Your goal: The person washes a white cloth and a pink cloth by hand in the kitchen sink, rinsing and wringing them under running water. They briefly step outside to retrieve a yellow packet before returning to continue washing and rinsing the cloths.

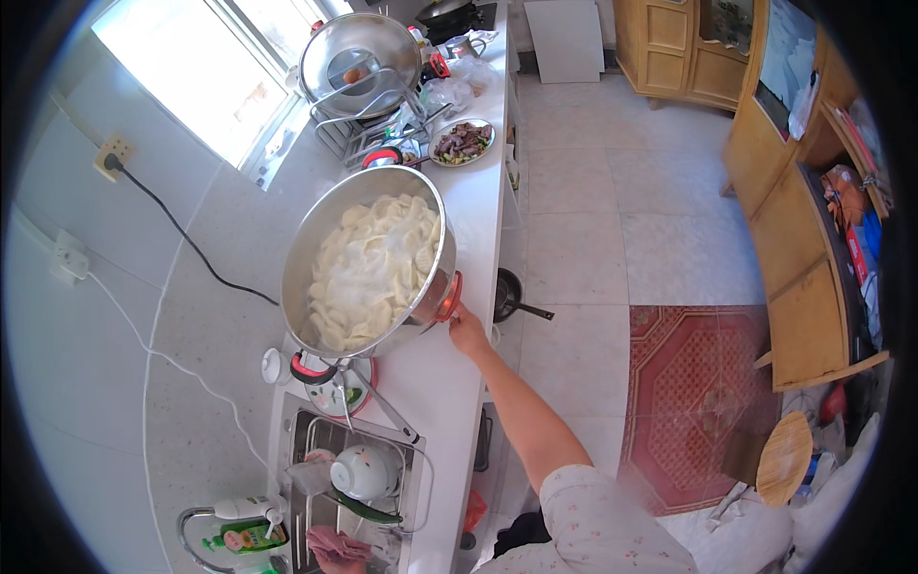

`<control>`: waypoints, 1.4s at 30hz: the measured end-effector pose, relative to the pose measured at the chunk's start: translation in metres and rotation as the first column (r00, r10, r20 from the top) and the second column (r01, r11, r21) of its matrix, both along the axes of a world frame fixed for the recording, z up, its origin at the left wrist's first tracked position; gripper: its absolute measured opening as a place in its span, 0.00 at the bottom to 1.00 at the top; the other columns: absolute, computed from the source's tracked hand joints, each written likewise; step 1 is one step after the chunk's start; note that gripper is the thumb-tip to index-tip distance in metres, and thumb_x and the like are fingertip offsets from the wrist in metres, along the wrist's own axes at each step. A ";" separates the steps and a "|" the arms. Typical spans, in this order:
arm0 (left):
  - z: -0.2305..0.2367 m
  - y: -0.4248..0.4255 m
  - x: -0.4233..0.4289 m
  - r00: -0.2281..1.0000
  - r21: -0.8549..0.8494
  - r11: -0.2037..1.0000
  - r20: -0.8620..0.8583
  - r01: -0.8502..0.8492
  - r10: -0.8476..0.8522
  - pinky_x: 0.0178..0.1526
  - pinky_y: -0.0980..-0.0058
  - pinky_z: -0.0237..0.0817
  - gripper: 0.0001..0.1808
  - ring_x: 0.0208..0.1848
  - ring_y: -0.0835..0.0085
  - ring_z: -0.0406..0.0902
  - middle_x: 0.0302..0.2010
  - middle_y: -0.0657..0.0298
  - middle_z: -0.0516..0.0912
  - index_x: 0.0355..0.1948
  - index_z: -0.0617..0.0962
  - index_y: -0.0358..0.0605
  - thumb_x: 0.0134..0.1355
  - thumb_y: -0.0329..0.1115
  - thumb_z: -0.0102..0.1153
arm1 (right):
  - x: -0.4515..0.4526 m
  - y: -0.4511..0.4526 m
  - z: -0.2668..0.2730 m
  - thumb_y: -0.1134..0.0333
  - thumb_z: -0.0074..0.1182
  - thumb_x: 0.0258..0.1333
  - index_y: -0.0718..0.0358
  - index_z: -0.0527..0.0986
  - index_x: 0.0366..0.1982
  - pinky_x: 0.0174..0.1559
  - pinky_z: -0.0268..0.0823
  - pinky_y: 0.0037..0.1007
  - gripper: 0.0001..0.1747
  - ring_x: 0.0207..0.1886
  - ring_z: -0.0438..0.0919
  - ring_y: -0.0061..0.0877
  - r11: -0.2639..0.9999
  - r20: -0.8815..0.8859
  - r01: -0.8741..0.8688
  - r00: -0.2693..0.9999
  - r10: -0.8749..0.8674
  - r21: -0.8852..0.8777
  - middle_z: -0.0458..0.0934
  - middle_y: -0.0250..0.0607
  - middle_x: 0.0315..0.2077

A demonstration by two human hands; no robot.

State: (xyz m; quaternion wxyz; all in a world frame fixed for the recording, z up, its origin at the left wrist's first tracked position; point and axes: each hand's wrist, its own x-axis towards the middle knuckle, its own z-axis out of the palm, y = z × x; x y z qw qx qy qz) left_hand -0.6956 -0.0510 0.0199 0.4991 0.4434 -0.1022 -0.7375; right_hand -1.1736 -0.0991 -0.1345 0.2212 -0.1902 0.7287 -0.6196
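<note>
A large stainless-steel electric pot stands on the counter, full of steaming dumplings. At its near side, my right hand reaches the lit orange-red control panel; its fingertips are partly hidden there. My left hand, mostly cut off by the lower edge, holds a pink cloth over the sink. Below the pot's red-and-black handle lies a floral plate, with a long-handled metal utensil across it.
A white bowl and a cucumber sit in the sink, near the faucet and a green bottle. Beyond the pot are a plate of chopped food and a dish rack. A black cord runs behind.
</note>
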 end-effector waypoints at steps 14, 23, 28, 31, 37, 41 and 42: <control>0.012 0.013 0.015 0.925 -0.583 0.718 0.258 0.379 -0.279 0.25 0.73 0.65 0.09 0.22 0.68 0.66 0.23 0.62 0.67 0.26 0.67 0.46 0.56 0.39 0.43 | 0.124 0.060 0.064 0.74 0.41 0.49 0.61 0.65 0.44 0.20 0.58 0.18 0.17 0.18 0.63 0.15 0.947 0.480 0.171 0.877 -0.020 -0.273 0.66 0.28 0.17; -0.052 0.015 0.087 0.671 -0.382 0.855 0.740 0.352 0.054 0.39 0.70 0.63 0.12 0.38 0.70 0.70 0.36 0.61 0.72 0.35 0.70 0.42 0.55 0.39 0.46 | 0.397 0.102 0.093 0.49 0.49 0.47 0.50 0.44 0.58 0.27 0.65 0.22 0.41 0.27 0.70 0.19 0.631 0.733 -0.702 0.229 0.640 -0.331 0.68 0.32 0.38; -0.035 0.058 0.090 0.421 -0.438 0.580 0.890 0.687 0.174 0.40 0.68 0.62 0.13 0.38 0.64 0.71 0.35 0.56 0.73 0.35 0.71 0.42 0.50 0.37 0.51 | 0.486 0.058 0.050 0.34 0.43 0.39 0.54 0.49 0.57 0.36 0.63 0.41 0.47 0.48 0.63 0.28 0.764 0.809 -0.407 0.095 0.580 -0.500 0.59 0.40 0.50; -0.012 0.057 0.084 0.156 -0.358 0.405 0.878 0.841 0.452 0.40 0.66 0.62 0.11 0.36 0.55 0.70 0.31 0.51 0.74 0.29 0.74 0.41 0.45 0.35 0.58 | 0.513 0.045 0.038 0.48 0.37 0.53 0.66 0.67 0.31 0.28 0.64 0.29 0.24 0.29 0.71 0.26 0.722 0.749 -0.397 0.118 0.652 -0.567 0.72 0.37 0.24; -0.103 -0.013 0.178 0.163 -0.535 0.662 0.827 0.525 0.539 0.33 0.65 0.59 0.03 0.26 0.57 0.67 0.22 0.54 0.71 0.19 0.70 0.38 0.43 0.27 0.49 | 0.562 0.056 0.053 0.53 0.40 0.52 0.54 0.64 0.21 0.20 0.62 0.29 0.14 0.21 0.69 0.23 0.819 0.902 -0.466 0.092 0.421 -0.335 0.66 0.31 0.17; -0.081 0.021 0.146 0.092 -0.457 0.482 0.790 0.747 0.607 0.35 0.64 0.59 0.04 0.28 0.56 0.67 0.23 0.54 0.71 0.17 0.71 0.39 0.43 0.28 0.50 | 0.547 0.042 0.018 0.52 0.38 0.53 0.58 0.66 0.29 0.29 0.65 0.28 0.16 0.29 0.71 0.28 0.764 0.820 -0.297 -0.199 0.537 -0.573 0.70 0.36 0.24; -0.087 0.023 0.147 -0.028 -0.373 0.525 0.795 0.765 0.606 0.35 0.64 0.59 0.04 0.29 0.56 0.68 0.22 0.54 0.71 0.16 0.71 0.40 0.43 0.28 0.50 | 0.558 0.048 0.020 0.52 0.38 0.54 0.59 0.66 0.31 0.32 0.65 0.28 0.17 0.32 0.71 0.28 0.790 0.849 -0.311 -0.225 0.479 -0.528 0.71 0.37 0.27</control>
